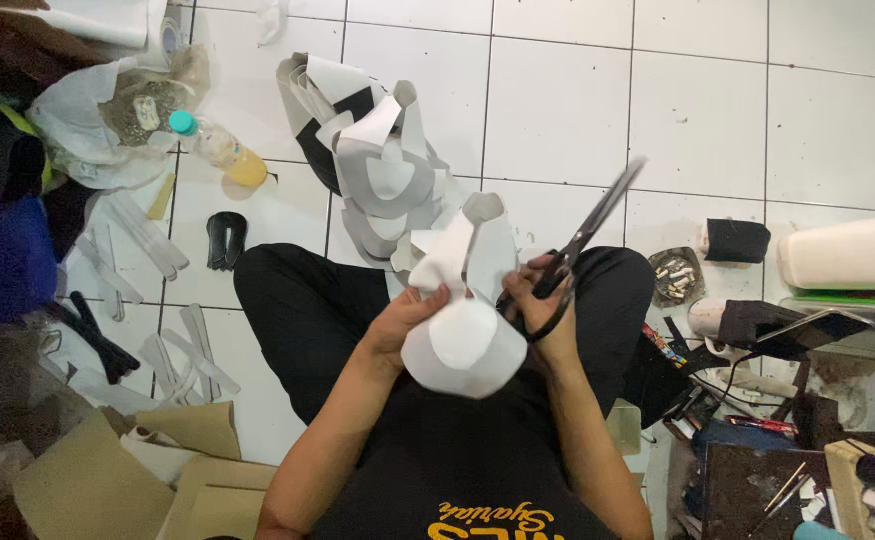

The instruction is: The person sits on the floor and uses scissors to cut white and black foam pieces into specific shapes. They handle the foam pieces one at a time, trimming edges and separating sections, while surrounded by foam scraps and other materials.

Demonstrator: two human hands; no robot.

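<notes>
My left hand holds a curved white cut-out piece up over my lap, fingers pinching its upper edge. A second white flap rises behind it. My right hand grips black-handled scissors, whose blades point up and to the right, closed or nearly so. Both hands meet at the white piece, above my crossed black-trousered legs.
A pile of white, grey and black cut pieces lies on the white tile floor ahead. A plastic bottle with orange liquid lies at the left near bags. An ashtray and a white container are at the right; cardboard sheets lower left.
</notes>
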